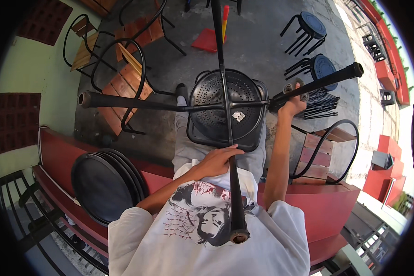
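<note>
An upturned black metal stool rests over my lap, its round perforated seat facing down and its four legs splayed up toward me. A small pale label sticks to the seat's underside. My left hand is closed over the leg nearest my chest, with its fingers across the tube. At the right leg, my right hand grips a grey, crumpled rag-like pad against the tube; its exact kind is unclear. Beneath the seat lies a black squared surface with rounded corners, partly hidden.
Wooden-slat chairs stand at the left, another chair at the right. Black stools stand at the far right. A red dustpan lies ahead. Round black discs lean behind my left side on a red ledge.
</note>
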{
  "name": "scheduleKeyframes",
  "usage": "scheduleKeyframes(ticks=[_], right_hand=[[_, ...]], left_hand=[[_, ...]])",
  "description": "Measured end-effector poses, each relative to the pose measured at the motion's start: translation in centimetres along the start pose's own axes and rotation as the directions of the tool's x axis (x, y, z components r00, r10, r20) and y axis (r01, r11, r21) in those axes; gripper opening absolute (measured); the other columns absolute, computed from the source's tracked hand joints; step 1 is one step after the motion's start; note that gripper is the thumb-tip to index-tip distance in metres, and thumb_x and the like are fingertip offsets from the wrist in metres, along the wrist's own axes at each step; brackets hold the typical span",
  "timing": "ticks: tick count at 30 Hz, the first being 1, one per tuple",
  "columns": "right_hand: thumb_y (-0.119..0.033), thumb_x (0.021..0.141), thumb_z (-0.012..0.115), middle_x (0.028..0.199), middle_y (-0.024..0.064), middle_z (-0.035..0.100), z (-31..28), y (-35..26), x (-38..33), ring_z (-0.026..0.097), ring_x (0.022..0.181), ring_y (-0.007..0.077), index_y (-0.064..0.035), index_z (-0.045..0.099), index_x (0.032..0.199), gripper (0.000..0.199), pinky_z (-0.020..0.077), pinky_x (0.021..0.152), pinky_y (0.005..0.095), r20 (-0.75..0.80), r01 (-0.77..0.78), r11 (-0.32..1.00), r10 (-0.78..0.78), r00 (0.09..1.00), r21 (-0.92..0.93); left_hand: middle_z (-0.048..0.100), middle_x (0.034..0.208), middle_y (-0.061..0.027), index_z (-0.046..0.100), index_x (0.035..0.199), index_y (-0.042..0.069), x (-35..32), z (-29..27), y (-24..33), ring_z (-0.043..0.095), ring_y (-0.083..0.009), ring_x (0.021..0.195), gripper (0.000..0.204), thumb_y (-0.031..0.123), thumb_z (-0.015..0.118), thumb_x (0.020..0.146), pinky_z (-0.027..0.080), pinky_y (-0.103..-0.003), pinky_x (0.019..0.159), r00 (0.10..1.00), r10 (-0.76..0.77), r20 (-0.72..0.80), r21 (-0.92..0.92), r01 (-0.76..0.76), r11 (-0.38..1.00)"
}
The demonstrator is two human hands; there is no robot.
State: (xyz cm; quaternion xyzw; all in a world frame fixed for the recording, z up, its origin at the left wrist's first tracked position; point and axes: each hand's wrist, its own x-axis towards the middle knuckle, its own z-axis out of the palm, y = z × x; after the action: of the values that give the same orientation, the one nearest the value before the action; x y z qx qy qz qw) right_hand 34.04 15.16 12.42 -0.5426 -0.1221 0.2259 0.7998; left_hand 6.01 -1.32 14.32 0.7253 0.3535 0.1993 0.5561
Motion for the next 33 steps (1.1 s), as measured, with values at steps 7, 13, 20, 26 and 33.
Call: scheduleKeyframes(ticks=[7,13,20,26,33], right_hand=[[-0.013,0.090,0.076,0.104,0.0071,0.074,-5.9,-1.2,-9.4,0.069,0.088,0.0170,0.0048,0.073,0.112,0.028,0.0564,0.079,0.0292,-0.039,-0.103,0.964,0.096,0.995,-0.246],[-0.011,0.083,0.076,0.090,0.0140,0.073,-6.5,1.8,-15.2,0.071,0.083,0.0313,-0.0044,0.074,0.105,0.023,0.0542,0.076,0.0382,0.598,0.400,0.622,0.140,0.789,-0.674],[-0.009,0.077,0.073,0.091,0.0099,0.068,-4.3,4.2,-15.0,0.065,0.088,0.0330,-0.0070,0.072,0.106,0.029,0.0534,0.079,0.0426,0.754,0.635,0.480,0.089,0.651,-0.605],[-0.018,0.076,0.077,0.088,0.0081,0.069,-4.4,3.9,-13.3,0.068,0.086,0.0305,-0.0091,0.073,0.104,0.030,0.0533,0.072,0.0430,0.836,0.782,0.335,0.030,0.548,-0.525],[-0.029,0.084,0.077,0.087,0.0102,0.073,-6.0,2.4,-9.1,0.071,0.081,0.0343,-0.0096,0.077,0.099,0.025,0.0543,0.070,0.0448,0.626,0.627,0.215,-0.084,0.776,-0.749]], left_hand=[[0.066,0.107,-0.0154,0.066,0.109,-0.001,3.3,-3.6,-1.5,0.061,-0.0352,0.101,0.034,-0.008,0.055,0.078,0.049,-0.039,0.088,0.893,0.072,-0.445,0.169,0.005,0.986],[0.063,0.102,-0.0146,0.065,0.102,0.001,8.7,-6.3,-5.6,0.060,-0.0352,0.100,0.025,-0.003,0.059,0.078,0.048,-0.043,0.089,0.744,0.209,-0.635,0.385,0.070,0.920],[0.057,0.093,-0.0132,0.063,0.095,0.003,11.9,-5.8,-8.4,0.055,-0.0333,0.090,0.019,0.007,0.059,0.076,0.043,-0.045,0.080,0.664,0.289,-0.690,0.584,0.273,0.765],[0.058,0.094,-0.0122,0.064,0.096,0.005,11.8,-6.2,-8.7,0.055,-0.0330,0.091,0.020,0.012,0.061,0.078,0.042,-0.045,0.079,0.633,0.270,-0.726,0.557,0.310,0.771],[0.058,0.095,-0.0110,0.064,0.097,0.005,11.9,-6.3,-8.8,0.055,-0.0317,0.092,0.020,0.013,0.062,0.079,0.042,-0.044,0.079,0.627,0.268,-0.732,0.563,0.334,0.756]])
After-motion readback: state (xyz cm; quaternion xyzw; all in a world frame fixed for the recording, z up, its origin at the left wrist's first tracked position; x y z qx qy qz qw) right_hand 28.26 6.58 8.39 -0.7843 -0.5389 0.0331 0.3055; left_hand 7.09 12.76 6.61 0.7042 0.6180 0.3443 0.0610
